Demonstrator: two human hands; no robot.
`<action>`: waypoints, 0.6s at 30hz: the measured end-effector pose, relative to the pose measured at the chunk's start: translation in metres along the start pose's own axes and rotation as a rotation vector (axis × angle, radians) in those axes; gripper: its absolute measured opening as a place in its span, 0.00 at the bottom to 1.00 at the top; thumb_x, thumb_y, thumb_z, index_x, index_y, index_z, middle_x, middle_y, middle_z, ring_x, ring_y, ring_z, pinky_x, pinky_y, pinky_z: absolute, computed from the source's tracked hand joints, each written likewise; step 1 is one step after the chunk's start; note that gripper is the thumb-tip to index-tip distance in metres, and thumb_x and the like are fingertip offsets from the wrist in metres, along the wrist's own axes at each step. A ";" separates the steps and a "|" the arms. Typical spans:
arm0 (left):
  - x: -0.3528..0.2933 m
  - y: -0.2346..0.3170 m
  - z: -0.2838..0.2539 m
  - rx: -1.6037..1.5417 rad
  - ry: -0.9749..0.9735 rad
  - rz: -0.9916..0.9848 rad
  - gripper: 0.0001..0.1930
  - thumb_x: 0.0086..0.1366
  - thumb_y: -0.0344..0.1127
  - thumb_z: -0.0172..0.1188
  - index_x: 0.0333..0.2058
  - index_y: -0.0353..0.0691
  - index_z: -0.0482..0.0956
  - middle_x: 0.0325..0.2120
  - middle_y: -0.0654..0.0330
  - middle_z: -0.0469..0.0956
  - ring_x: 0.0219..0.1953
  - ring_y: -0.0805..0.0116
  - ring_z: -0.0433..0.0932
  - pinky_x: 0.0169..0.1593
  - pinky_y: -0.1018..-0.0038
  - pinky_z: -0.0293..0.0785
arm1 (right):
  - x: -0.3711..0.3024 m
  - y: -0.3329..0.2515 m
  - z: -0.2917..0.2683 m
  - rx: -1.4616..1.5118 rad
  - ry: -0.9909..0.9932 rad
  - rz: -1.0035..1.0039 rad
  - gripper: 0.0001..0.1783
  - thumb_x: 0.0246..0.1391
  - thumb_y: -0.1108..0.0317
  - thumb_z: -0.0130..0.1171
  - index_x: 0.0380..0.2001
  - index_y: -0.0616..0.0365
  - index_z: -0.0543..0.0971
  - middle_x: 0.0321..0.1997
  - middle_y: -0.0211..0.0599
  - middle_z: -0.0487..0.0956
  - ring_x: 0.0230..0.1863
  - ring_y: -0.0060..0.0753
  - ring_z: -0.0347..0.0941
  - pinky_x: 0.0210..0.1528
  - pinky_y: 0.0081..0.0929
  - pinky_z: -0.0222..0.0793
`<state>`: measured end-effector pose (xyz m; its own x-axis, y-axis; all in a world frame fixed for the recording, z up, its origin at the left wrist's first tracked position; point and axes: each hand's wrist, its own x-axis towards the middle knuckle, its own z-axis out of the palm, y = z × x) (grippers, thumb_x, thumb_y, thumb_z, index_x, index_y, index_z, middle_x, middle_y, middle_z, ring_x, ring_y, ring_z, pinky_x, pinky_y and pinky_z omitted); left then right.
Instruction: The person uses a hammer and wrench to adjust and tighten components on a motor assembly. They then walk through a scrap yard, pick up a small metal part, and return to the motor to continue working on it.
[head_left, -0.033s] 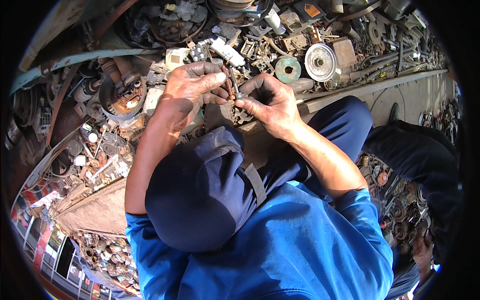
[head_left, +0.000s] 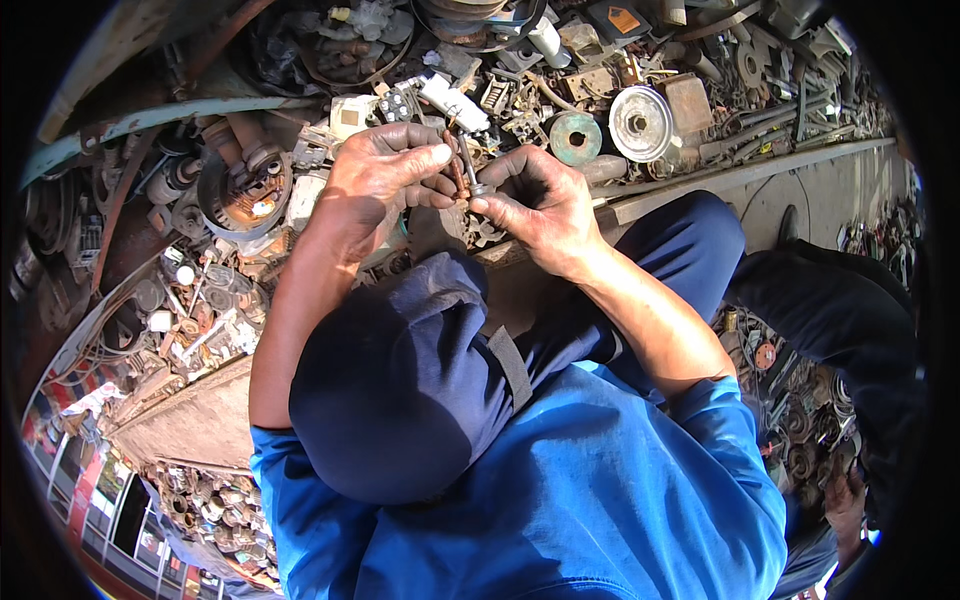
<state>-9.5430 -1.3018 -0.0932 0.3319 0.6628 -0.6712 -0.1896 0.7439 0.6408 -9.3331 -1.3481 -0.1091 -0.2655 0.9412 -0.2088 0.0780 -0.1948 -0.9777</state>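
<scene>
Two hands (head_left: 385,175) (head_left: 535,205) around one rusty bolt (head_left: 458,170).

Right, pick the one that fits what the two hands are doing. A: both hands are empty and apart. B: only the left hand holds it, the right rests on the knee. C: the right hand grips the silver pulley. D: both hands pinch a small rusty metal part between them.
D: the left hand and right hand meet with fingers on the small rusty metal part.
</scene>
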 end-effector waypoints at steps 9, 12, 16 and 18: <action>-0.002 0.003 0.004 0.021 0.004 -0.015 0.10 0.62 0.30 0.64 0.41 0.32 0.79 0.29 0.56 0.82 0.29 0.68 0.81 0.36 0.72 0.79 | -0.001 -0.004 -0.002 -0.125 0.014 -0.090 0.12 0.51 0.70 0.72 0.35 0.59 0.77 0.31 0.28 0.80 0.32 0.16 0.73 0.34 0.19 0.71; -0.004 0.003 0.007 0.057 0.022 -0.011 0.09 0.62 0.29 0.64 0.41 0.33 0.80 0.29 0.56 0.82 0.29 0.68 0.81 0.35 0.73 0.79 | -0.004 -0.002 -0.003 -0.096 -0.012 -0.060 0.12 0.50 0.70 0.72 0.34 0.59 0.78 0.32 0.30 0.81 0.33 0.18 0.75 0.35 0.21 0.73; -0.006 0.004 0.009 0.066 0.025 0.017 0.09 0.63 0.27 0.63 0.41 0.31 0.79 0.29 0.56 0.81 0.29 0.69 0.81 0.35 0.75 0.79 | -0.002 -0.006 -0.005 -0.169 -0.019 -0.177 0.12 0.50 0.72 0.72 0.34 0.59 0.77 0.32 0.33 0.81 0.32 0.22 0.77 0.35 0.23 0.73; -0.006 0.002 0.008 0.070 0.018 0.017 0.09 0.63 0.27 0.63 0.41 0.31 0.79 0.29 0.56 0.81 0.29 0.69 0.81 0.35 0.75 0.79 | -0.002 -0.003 -0.003 -0.154 -0.005 -0.228 0.12 0.50 0.71 0.72 0.34 0.59 0.77 0.31 0.33 0.81 0.32 0.21 0.76 0.34 0.23 0.73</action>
<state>-9.5383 -1.3046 -0.0849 0.3121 0.6772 -0.6663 -0.1302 0.7252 0.6761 -9.3298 -1.3485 -0.1052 -0.2977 0.9545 0.0156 0.1612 0.0664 -0.9847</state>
